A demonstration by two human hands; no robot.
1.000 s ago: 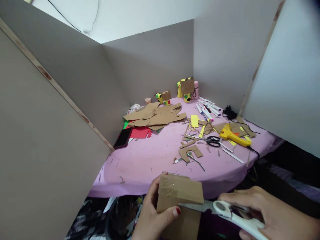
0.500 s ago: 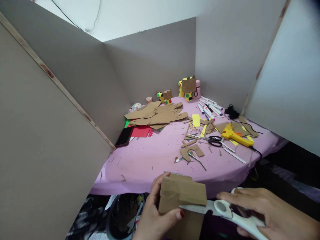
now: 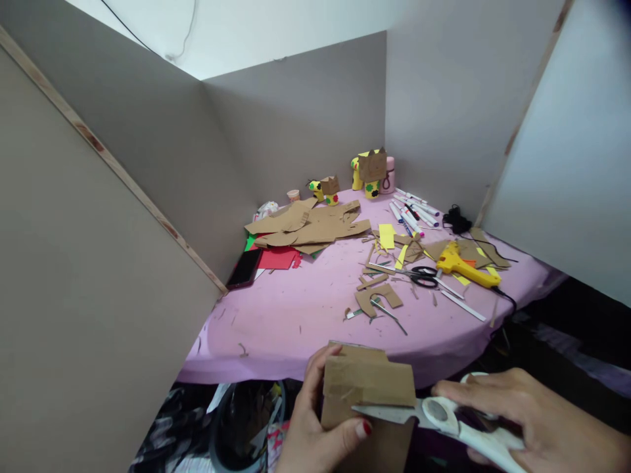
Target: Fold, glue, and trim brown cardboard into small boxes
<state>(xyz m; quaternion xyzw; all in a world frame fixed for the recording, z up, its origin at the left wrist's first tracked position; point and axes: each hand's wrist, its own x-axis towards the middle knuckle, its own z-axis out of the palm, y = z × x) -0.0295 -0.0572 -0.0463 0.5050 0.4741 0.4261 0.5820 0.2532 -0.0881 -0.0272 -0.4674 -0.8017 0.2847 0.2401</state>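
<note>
My left hand [image 3: 323, 417] is closed around a small brown cardboard box [image 3: 369, 386] just in front of the table's near edge. The thumb presses the face towards me, and the fingers wrap its left side. My right hand [image 3: 522, 410] grips white-handled scissors [image 3: 440, 415] by the loops. Their metal blades lie across the box below its folded upper flap, tips pointing left towards my left thumb. Whether the blades have the cardboard between them is hard to tell. The lower part of the box runs out of view.
On the pink-covered table [image 3: 290, 328] lie cardboard sheets [image 3: 320, 226], a phone [image 3: 245, 269], a yellow glue gun [image 3: 466, 266], black-handled scissors [image 3: 424, 276], markers [image 3: 414, 213] and scraps. Cardboard-headed yellow figures [image 3: 372, 174] stand behind. Grey panels surround the table; a bin [image 3: 217, 427] is below.
The cardboard box and my left hand have shifted slightly right and down. The scissors have moved a little right with my right hand, still against the box.
</note>
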